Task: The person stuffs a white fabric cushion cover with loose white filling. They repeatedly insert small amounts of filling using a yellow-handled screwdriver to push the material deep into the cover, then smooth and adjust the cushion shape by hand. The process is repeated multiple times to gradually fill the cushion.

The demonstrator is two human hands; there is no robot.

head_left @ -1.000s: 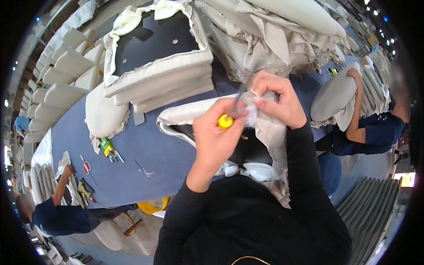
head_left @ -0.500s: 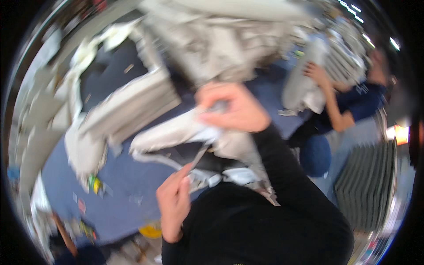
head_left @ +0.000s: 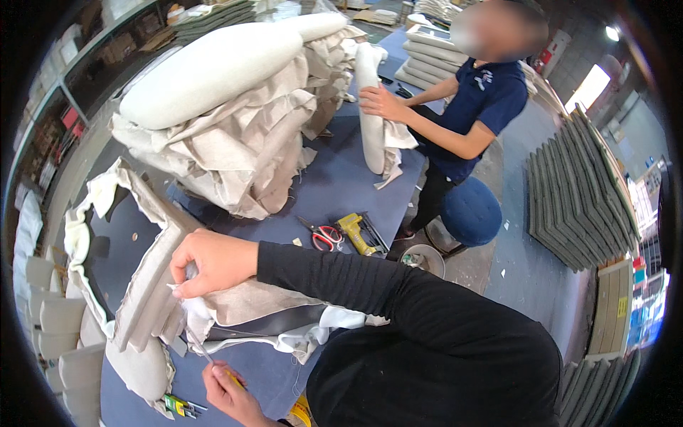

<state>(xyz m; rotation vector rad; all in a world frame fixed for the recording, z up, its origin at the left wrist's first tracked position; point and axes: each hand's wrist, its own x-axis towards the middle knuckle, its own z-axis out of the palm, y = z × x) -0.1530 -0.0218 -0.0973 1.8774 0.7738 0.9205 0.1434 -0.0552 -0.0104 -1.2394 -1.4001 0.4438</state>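
My right hand (head_left: pixel 213 263) reaches left across the table, its fingers closed on a gathered edge of beige upholstery fabric (head_left: pixel 260 304). The fabric lies over a dark-backed panel with white wadding (head_left: pixel 340 317) along its near edge. Below, my left hand (head_left: pixel 233 397) is wrapped round a yellow-handled tool (head_left: pixel 199 346) with a thin metal shaft, whose exact kind I cannot make out. The shaft points up at the fabric and white wadding under my right hand; its tip is hard to see. A beige padded frame (head_left: pixel 146 285) stands just left of my right hand.
Red-handled scissors (head_left: pixel 327 238) and a yellow staple gun (head_left: pixel 359 233) lie beyond my right forearm. Padded beige pieces (head_left: pixel 213 75) are heaped behind. A co-worker (head_left: pixel 462 107) holds a cushion (head_left: pixel 370 114) across the table. A blue stool (head_left: pixel 471 210) and bucket (head_left: pixel 425 260) stand right.
The view has swung, so the table's far side and the co-worker show more fully. Both hands now appear lower and farther left, still holding the fabric and the tool.
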